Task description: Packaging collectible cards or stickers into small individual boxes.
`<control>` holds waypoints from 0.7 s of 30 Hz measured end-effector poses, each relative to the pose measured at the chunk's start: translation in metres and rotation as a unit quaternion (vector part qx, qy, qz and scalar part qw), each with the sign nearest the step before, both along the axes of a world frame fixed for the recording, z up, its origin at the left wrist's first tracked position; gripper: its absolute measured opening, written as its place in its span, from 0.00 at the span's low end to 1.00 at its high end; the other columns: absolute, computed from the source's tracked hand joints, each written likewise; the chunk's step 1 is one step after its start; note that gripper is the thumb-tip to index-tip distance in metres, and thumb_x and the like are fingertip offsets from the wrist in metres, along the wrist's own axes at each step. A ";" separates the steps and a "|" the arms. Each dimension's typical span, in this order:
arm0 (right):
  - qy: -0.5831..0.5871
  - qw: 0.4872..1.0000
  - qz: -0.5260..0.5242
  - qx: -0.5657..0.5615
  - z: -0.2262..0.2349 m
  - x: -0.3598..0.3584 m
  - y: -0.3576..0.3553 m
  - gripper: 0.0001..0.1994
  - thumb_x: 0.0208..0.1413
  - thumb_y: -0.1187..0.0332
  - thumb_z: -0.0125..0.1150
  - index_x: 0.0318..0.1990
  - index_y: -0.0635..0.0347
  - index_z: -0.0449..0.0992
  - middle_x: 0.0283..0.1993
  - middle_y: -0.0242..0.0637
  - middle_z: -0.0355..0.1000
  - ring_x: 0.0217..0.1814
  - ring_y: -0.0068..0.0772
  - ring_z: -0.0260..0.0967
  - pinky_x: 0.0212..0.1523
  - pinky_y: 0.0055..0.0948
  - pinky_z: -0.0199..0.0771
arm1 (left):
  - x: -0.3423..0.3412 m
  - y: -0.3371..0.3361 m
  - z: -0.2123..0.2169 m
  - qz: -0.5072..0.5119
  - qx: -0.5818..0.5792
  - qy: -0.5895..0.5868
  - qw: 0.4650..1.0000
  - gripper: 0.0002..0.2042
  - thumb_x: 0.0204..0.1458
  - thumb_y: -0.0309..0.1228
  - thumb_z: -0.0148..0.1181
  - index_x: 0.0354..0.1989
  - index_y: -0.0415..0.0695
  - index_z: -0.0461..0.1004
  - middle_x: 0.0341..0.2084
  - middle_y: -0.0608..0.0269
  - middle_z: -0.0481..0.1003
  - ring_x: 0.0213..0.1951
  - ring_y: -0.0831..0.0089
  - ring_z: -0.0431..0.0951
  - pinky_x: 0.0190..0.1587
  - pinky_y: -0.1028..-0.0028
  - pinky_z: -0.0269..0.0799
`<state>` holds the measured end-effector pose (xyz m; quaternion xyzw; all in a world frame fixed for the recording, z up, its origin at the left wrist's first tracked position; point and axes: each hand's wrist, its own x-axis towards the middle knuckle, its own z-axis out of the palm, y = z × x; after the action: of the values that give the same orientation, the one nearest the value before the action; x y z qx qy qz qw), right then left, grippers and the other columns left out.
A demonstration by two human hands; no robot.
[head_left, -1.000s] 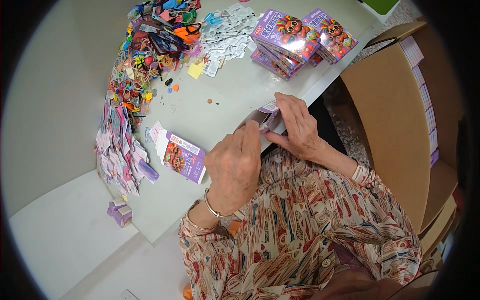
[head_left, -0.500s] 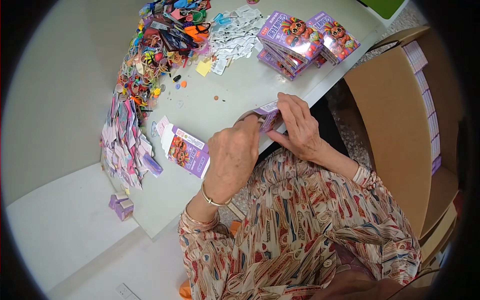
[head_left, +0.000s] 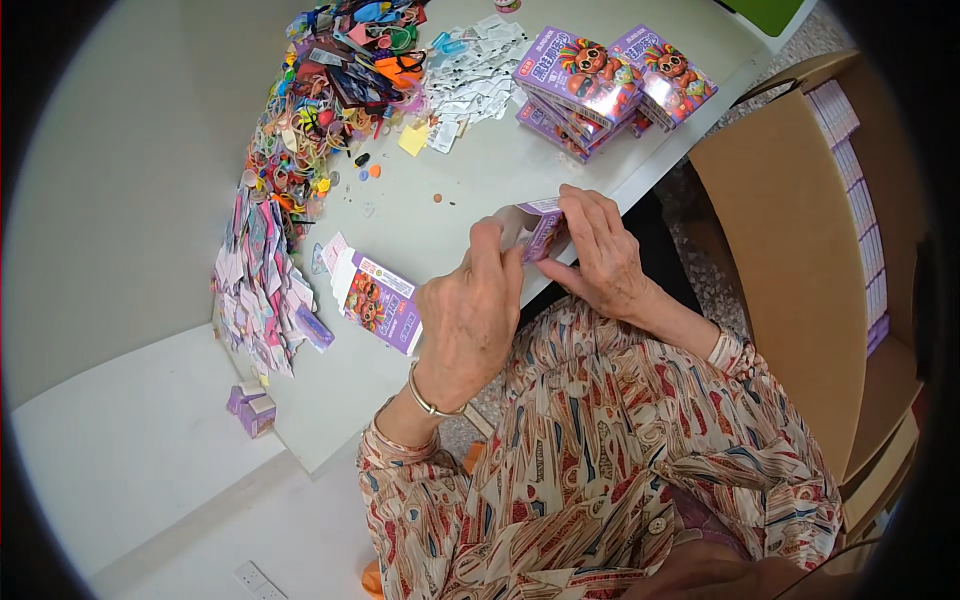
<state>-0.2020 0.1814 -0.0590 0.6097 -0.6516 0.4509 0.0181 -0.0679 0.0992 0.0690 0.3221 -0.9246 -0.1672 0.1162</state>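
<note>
A small purple carton (head_left: 545, 238) is held over the table's near edge, its end facing left open and showing a pale inside. My right hand (head_left: 605, 255) grips its right side, fingers over the top and thumb below. At the open end, my left hand (head_left: 468, 310) has bent fingers and thumb closed on the carton's edge; part of the grip is hidden by the hand itself. Beside my left wrist, another purple carton (head_left: 380, 303) lies on the table with its white end flaps open and a pinkish paper slip (head_left: 335, 247) at that end.
Finished-looking purple boxes (head_left: 585, 75) are stacked at the back right. A heap of colourful small trinkets (head_left: 310, 120), white packets (head_left: 475, 80) and pink-white packets (head_left: 255, 275) line the left and back. A big cardboard box (head_left: 780, 250) stands at right, holding stacked cartons.
My left fingers have drawn back from inside the carton's open end to its edge, so more of the opening shows. My right hand keeps its grip. The view has shifted slightly.
</note>
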 end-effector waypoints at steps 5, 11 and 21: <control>-0.006 1.000 0.000 -0.001 -0.002 -0.001 0.000 0.44 0.37 0.67 0.75 0.61 0.73 0.56 0.57 0.56 0.64 0.55 0.59 0.64 0.51 0.42 0.72 | 0.007 -0.003 -0.004 -0.065 -0.043 0.039 0.996 0.07 0.52 0.24 0.57 0.38 0.40 0.68 0.25 0.54 0.74 0.21 0.55 0.76 0.20 0.63 0.69; 0.002 1.000 -0.010 -0.001 -0.001 0.000 0.000 0.43 0.37 0.67 0.75 0.61 0.73 0.57 0.57 0.56 0.64 0.55 0.58 0.65 0.51 0.42 0.72 | 0.001 -0.011 -0.002 -0.083 -0.005 -0.029 0.996 0.05 0.51 0.22 0.55 0.35 0.38 0.69 0.26 0.51 0.75 0.23 0.49 0.76 0.23 0.59 0.69; 0.005 1.000 -0.002 -0.012 -0.003 0.000 -0.001 0.42 0.38 0.67 0.74 0.61 0.73 0.57 0.57 0.56 0.64 0.55 0.58 0.65 0.50 0.42 0.73 | -0.005 -0.017 0.001 -0.081 0.051 -0.023 0.995 0.02 0.52 0.22 0.54 0.32 0.37 0.69 0.24 0.48 0.75 0.24 0.47 0.75 0.25 0.56 0.70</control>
<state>-0.2024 0.1801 -0.0615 0.6103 -0.6475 0.4554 0.0299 -0.0729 0.0820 0.0699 0.2550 -0.9404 -0.2158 0.0644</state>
